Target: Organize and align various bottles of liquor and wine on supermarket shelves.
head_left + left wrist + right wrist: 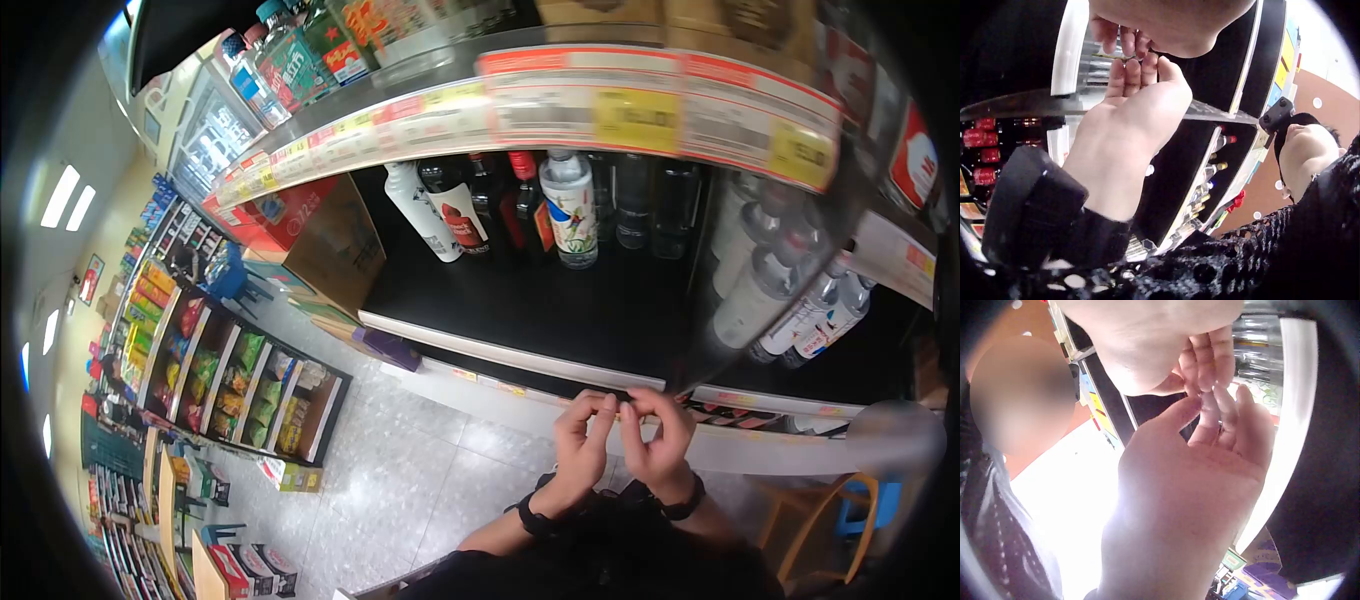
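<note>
Left hand [583, 445] and right hand [657, 445] are meeting at bent fingertips, perhaps for mutual steadying, though I cannot tell if either holds anything; bottles [571, 212] are standing beyond, on the shelf [500, 290].

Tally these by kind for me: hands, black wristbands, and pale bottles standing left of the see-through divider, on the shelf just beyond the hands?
Hands: 2
Black wristbands: 2
Pale bottles: 2
Total: 6
</note>
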A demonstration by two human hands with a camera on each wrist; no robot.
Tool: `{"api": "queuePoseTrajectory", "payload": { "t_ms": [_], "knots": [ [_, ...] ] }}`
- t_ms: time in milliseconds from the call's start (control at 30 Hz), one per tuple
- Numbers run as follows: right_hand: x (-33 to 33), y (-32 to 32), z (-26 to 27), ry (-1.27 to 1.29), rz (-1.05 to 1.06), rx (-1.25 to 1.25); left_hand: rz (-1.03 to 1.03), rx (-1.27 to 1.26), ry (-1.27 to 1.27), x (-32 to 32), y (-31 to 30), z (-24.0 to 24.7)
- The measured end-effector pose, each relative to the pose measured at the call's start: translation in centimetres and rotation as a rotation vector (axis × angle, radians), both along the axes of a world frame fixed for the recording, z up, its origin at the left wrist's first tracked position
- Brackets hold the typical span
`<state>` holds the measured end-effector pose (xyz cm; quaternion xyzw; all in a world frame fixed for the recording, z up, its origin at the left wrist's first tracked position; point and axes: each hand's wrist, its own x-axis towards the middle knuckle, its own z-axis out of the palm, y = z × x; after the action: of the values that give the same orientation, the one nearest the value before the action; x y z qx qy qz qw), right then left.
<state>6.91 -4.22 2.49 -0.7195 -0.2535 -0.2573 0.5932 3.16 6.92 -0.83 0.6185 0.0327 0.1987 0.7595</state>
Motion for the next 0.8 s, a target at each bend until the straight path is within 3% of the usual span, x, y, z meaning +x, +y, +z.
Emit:
{"api": "queuePoseTrajectory", "payload": {
  "t_ms": [167, 233, 333, 467, 567, 800],
  "knots": [
    [5.8, 5.8, 4.0, 0.169, -0.088, 0.084, -0.027, -0.089, 0.036, 1.1, 6.2, 0.5],
    [9.4, 7.3, 3.7, 0.153, -0.147, 0.09, -0.066, -0.065, 0.026, 1.8, 8.4, 1.3],
    [13.3, 8.9, 2.8, 0.378, -0.255, 0.041, -0.072, -0.069, 0.0, 3.0, 11.4, 2.5],
    [16.7, 10.2, 1.9, 0.361, -0.273, -0.06, -0.136, -0.03, -0.054, 4.3, 13.9, 3.4],
    [17.5, 10.7, 3.6, 0.414, -0.229, -0.068, -0.142, -0.007, -0.027, 4.9, 14.7, 4.2],
    [15.6, 11.2, 4.7, 0.433, -0.361, -0.205, -0.211, 0.024, -0.059, 5.7, 15.2, 4.2]
  ]
}}
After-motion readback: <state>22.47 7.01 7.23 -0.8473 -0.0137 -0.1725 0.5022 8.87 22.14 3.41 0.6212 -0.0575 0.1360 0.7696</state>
